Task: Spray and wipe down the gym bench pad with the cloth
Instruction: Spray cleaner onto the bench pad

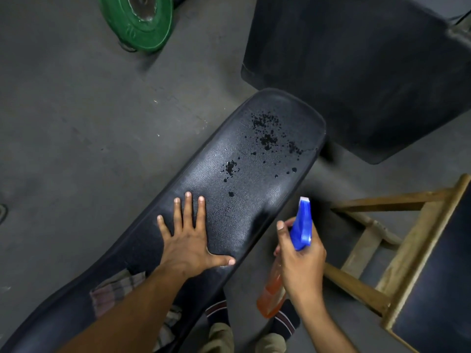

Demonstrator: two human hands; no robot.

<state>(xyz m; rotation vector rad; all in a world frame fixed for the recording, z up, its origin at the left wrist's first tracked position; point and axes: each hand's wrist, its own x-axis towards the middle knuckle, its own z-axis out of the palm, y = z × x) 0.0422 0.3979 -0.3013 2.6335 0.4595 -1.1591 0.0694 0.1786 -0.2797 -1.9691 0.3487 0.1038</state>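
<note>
Nearest me, my checked cloth (116, 293) lies on the bench pad (254, 159), partly under my left forearm, not yet in use. My left hand (187, 244) rests flat on the pad with its fingers spread and straight, gripping nothing, just bracing. Beside it, off the pad's right edge, my right hand (300, 261) is wrapped around the spray bottle (288, 263), orange liquid in the body, blue trigger head pointing out along the pad, my index finger lifted near the trigger.

Farther along, dark droplets (265, 138) sit in clusters toward the pad's far rounded end; the stretch around my left hand looks dry. Beyond that stand a second black pad (356, 64), a wooden frame (377, 253) to my right, and a green weight plate (137, 19) on the floor (63, 110).

I judge the spraying is partly done. The risks from here: the nozzle sits beyond the pad's edge, so a squeeze could send mist onto the floor and make it slick; spray aimed closer in would wet my braced hand; and droplets left sitting may run off the curved edge before I reach for the cloth.
</note>
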